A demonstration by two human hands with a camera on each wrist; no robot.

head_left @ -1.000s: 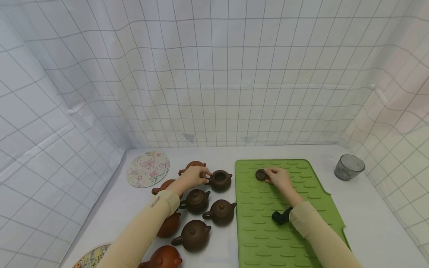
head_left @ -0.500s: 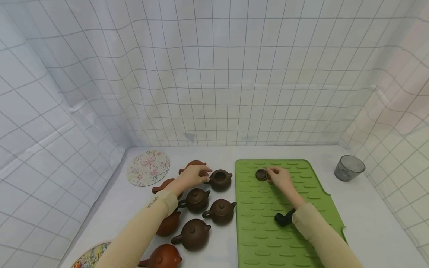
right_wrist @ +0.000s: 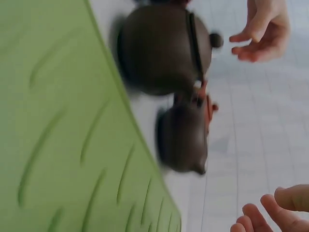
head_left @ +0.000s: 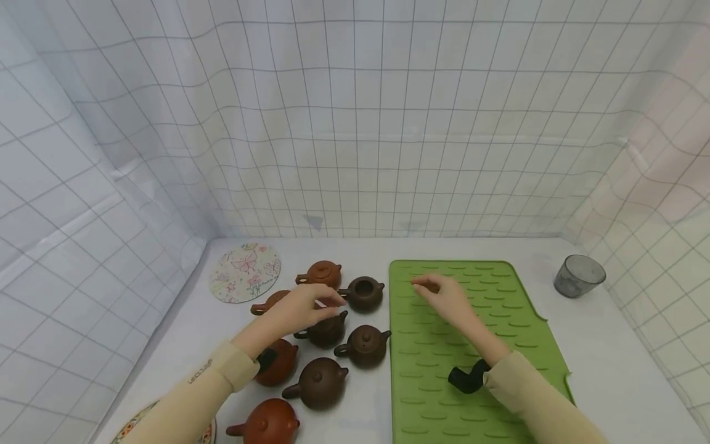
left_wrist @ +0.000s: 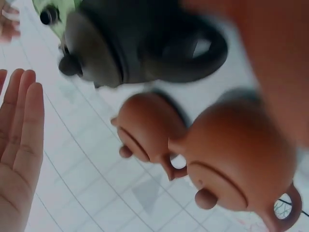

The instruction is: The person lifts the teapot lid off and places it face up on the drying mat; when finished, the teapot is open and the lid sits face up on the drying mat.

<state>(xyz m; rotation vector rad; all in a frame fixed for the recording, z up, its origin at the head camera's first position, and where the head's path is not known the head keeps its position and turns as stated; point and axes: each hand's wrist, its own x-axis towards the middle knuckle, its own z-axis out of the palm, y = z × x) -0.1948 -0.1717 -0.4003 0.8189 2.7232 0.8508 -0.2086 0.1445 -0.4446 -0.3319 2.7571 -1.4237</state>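
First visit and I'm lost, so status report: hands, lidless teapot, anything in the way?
Left hand empty above dark lidded teapot; right hand seemingly empty over green mat. Lidless teapot upright beside mat. Lidded one may hamper left hand.

In the head view we find bright, diffuse light, and a pinkish cast at the right edge of the gridded sheet [head_left: 366, 154], whose lines curve toward the sides. From the left wrist we get a heavily blurred reddish shape [left_wrist: 282, 63] and a soft-focus dark teapot [left_wrist: 94, 48]. From the right wrist, 2 brown teapots [right_wrist: 159, 53] look soft, with hazy shadows at their bases.
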